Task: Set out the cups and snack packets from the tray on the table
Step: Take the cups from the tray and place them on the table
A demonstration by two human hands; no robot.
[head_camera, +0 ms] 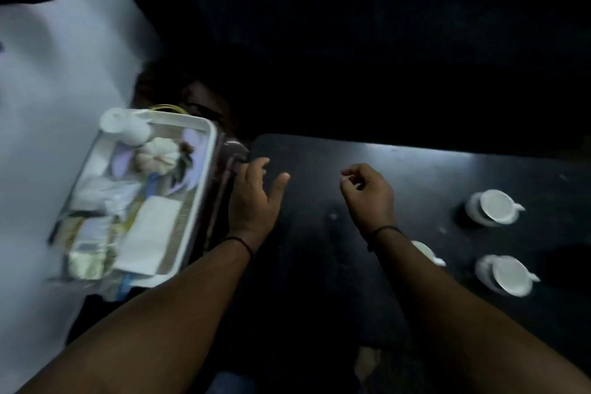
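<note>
Left hand (256, 189) hovers above the left end of the table (415, 169), fingers relaxed and spread, holding nothing; fingertips point toward the tray. Tray (204, 169), white, sits just left of the table on a dark stand whose form is unclear. One cup (128, 126) lies at the tray's far corner; packets (105, 230) fill the near half, blurred, count uncertain. Right hand (367, 189) hangs over the table middle, fingers loosely curled, empty. Three cups already stand on the table at the right: far cup (492, 206), near cup (508, 275), and a third (427, 251) half hidden by the right forearm.

Judgement: step in hand is the next reach into the tray. Take the cup by its body, lift it over the rim, and set it apart from the others. Pinch packets singly; the tray looks crowded, so dragging may spill neighbours.
</note>
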